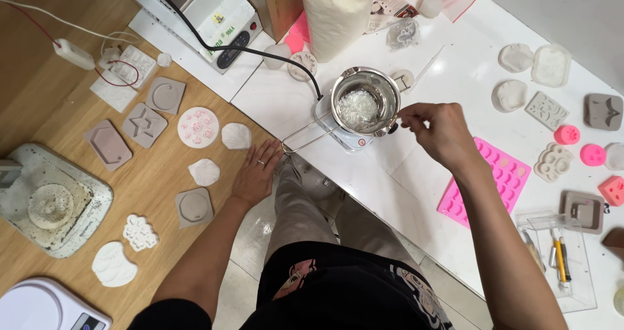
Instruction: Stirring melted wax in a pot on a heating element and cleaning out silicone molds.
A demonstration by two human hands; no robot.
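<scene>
Left hand (255,172) lies flat, fingers spread, empty, braced on the wooden tabletop (58,115) edge; keep it there. Farther off, right hand (437,130) pinches something small, unclear what, at the pot (365,100) rim on the white tabletop (416,174); move gently, avoiding the wire handle (307,137)

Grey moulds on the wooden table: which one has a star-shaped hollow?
The square grey mould between the round-hollow mould and the tag-shaped one. It alone shows a star recess.
</scene>
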